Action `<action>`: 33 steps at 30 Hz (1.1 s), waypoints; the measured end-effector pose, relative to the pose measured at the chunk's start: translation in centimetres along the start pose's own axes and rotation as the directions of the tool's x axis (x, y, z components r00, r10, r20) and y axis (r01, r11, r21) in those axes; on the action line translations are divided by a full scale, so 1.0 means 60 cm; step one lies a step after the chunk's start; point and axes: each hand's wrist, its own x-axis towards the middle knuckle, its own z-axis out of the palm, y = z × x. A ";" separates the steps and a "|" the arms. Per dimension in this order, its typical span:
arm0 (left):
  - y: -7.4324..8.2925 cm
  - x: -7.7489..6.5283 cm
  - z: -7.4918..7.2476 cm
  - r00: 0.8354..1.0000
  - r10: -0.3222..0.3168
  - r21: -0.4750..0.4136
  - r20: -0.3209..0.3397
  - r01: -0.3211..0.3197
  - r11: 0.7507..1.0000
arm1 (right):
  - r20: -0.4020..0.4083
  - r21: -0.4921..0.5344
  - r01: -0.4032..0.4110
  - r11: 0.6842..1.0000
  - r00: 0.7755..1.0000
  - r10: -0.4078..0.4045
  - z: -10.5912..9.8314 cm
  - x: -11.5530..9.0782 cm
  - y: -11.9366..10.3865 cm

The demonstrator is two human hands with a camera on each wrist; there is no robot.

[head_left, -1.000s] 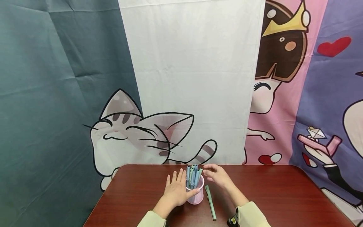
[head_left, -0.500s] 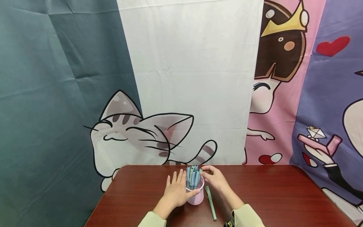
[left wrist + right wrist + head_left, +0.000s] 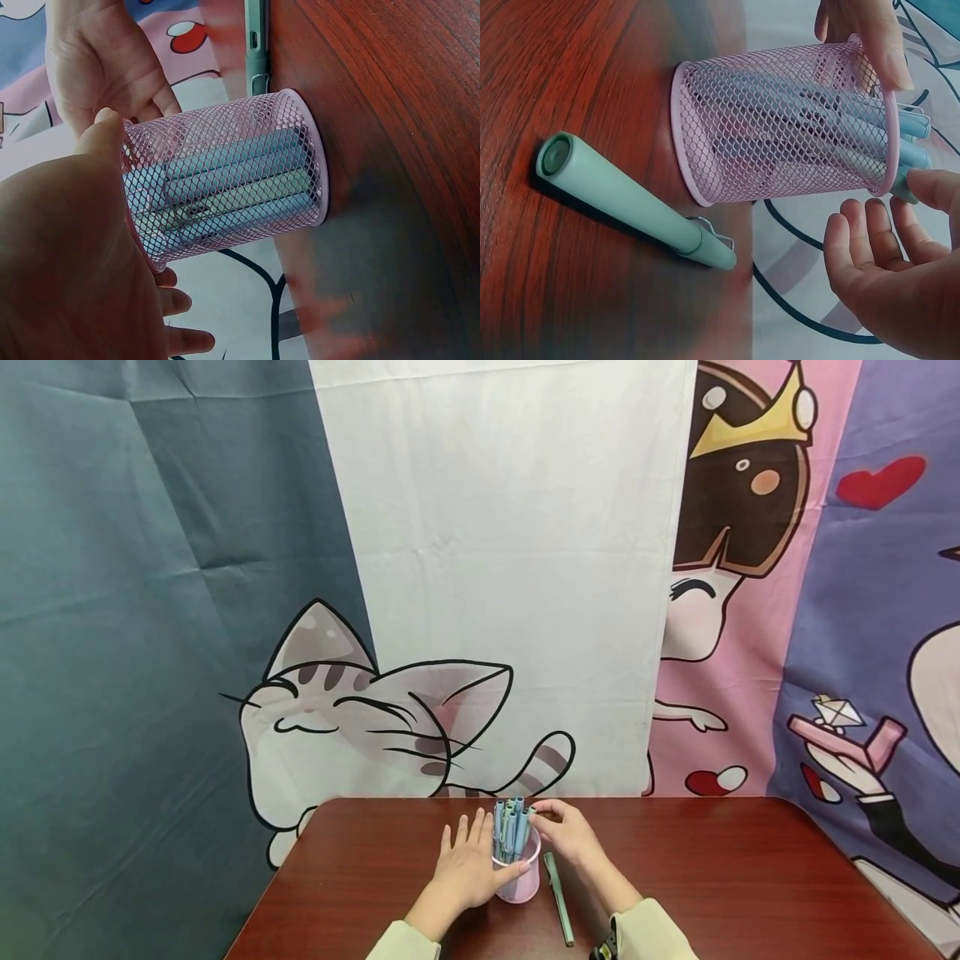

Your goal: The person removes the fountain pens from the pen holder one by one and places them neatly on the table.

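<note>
A pink mesh pen holder (image 3: 519,887) stands upright on the table, with several blue and green pens (image 3: 512,831) in it. At its left side my left hand (image 3: 465,868) steadies it with spread, straight fingers, its thumb lying across the front of the rim. My right hand (image 3: 573,839) is at the holder's right, where thumb and index finger pinch the top end of a green pen (image 3: 904,187) inside it; the other fingers are loosely bent. Another green pen (image 3: 559,902) lies on the table, right of the holder and apart from it.
The reddish-brown wooden table (image 3: 712,877) extends to both sides. Behind it hangs a cloth backdrop (image 3: 525,568) with a cartoon cat and other figures. A dark watch (image 3: 606,943) sits on my right wrist.
My right hand has moved left to the pens and now pinches the top of a green one. The left hand, the holder and the pen on the table have stayed in place.
</note>
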 end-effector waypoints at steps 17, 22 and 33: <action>-0.002 0.000 0.002 1.000 -0.002 0.005 0.008 0.002 1.000 | -0.058 -0.115 0.044 0.992 0.997 -0.051 0.001 0.006 -0.008; -0.002 0.001 0.001 1.000 -0.003 0.000 0.020 0.003 1.000 | -0.076 -0.097 0.088 0.991 0.993 -0.095 -0.006 0.006 -0.024; -0.003 0.000 0.003 1.000 -0.004 -0.005 0.006 0.004 1.000 | -0.087 0.072 0.167 0.983 0.983 -0.160 -0.032 0.008 -0.068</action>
